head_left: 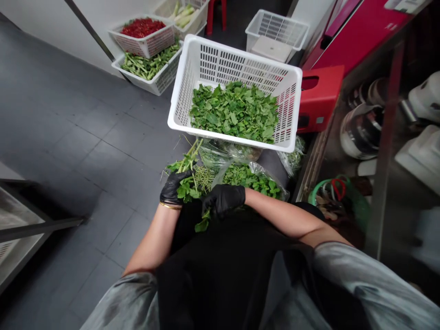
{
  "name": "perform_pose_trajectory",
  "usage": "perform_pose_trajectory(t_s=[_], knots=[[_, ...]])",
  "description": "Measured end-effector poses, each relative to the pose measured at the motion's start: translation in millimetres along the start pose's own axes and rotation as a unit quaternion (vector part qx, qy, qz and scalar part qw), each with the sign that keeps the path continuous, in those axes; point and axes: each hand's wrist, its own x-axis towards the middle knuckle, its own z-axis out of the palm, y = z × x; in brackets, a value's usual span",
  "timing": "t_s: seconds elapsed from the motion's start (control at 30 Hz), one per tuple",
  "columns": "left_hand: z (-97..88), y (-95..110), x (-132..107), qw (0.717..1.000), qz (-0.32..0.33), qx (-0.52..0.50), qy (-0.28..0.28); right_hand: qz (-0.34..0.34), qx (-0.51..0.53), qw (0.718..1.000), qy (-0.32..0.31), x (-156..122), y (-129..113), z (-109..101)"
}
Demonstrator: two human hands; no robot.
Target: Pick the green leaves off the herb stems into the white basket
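Both my hands wear black gloves and work over my lap. My left hand [173,188] is closed round a bunch of leafy green stems [187,161] whose cut ends point up and away. My right hand [223,199] is closed in a pinch on leaves [202,224] at the lower end of that bunch. Just beyond my hands lies a clear plastic bag of more greens [252,178]. In front of it stands a white slatted basket [206,55] with a heap of picked green leaves [234,110] inside.
At the back left, white baskets hold red chillies [141,27], green beans [147,64] and pale stalks [184,13]. An empty white basket [277,32] and a red stool [318,96] stand right. Metal shelving with pots [360,128] fills the right side; a steel frame [30,224] is at left.
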Motion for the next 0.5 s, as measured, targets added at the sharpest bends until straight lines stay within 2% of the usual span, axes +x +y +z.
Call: perform_pose_trajectory(t_s=[0.03, 0.07, 0.1, 0.13, 0.2, 0.23, 0.3, 0.37, 0.4, 0.43, 0.47, 0.5], knots=[[-4.2, 3.7, 3.8, 0.999, 0.030, 0.017, 0.025, -0.004, 0.006, 1.000, 0.030, -4.7, -4.2, -5.7], [-8.4, 7.2, 6.7, 0.996, 0.062, 0.040, 0.051, -0.016, 0.013, 0.996, 0.089, -11.1, -9.2, -16.5], [-12.3, 10.6, 8.5, 0.990, 0.096, 0.063, 0.077, -0.038, 0.016, 0.983, 0.178, -18.7, -14.9, -32.6], [-15.6, 13.6, 9.1, 0.984, 0.125, 0.083, 0.099, -0.061, 0.009, 0.957, 0.285, -27.2, -21.0, -54.0], [-19.6, 18.3, 6.4, 0.976, 0.152, 0.103, 0.120, -0.104, -0.054, 0.857, 0.501, -44.1, -33.3, -107.1], [-20.2, 19.6, 3.7, 0.976, 0.151, 0.101, 0.120, -0.083, -0.102, 0.822, 0.554, -51.6, -38.8, -134.7], [-19.2, 20.0, -3.2, 0.980, 0.142, 0.076, 0.120, 0.007, -0.207, 0.767, 0.608, -62.0, -47.3, -179.5], [-16.0, 17.3, -9.8, 0.982, 0.136, 0.041, 0.125, 0.081, -0.287, 0.719, 0.628, -63.2, -51.3, -196.6], [-13.6, 14.8, -12.5, 0.981, 0.141, 0.029, 0.132, 0.094, -0.302, 0.718, 0.621, -59.3, -51.1, -192.3], [-10.8, 11.7, -14.7, 0.978, 0.151, 0.023, 0.140, 0.090, -0.299, 0.734, 0.603, -52.1, -49.3, -180.0], [-7.6, 8.1, -16.4, 0.976, 0.161, 0.021, 0.147, 0.079, -0.284, 0.763, 0.576, -41.7, -46.2, -161.1], [-4.0, 4.0, -17.6, 0.975, 0.166, 0.022, 0.149, 0.062, -0.249, 0.810, 0.528, -28.7, -41.8, -137.8]])
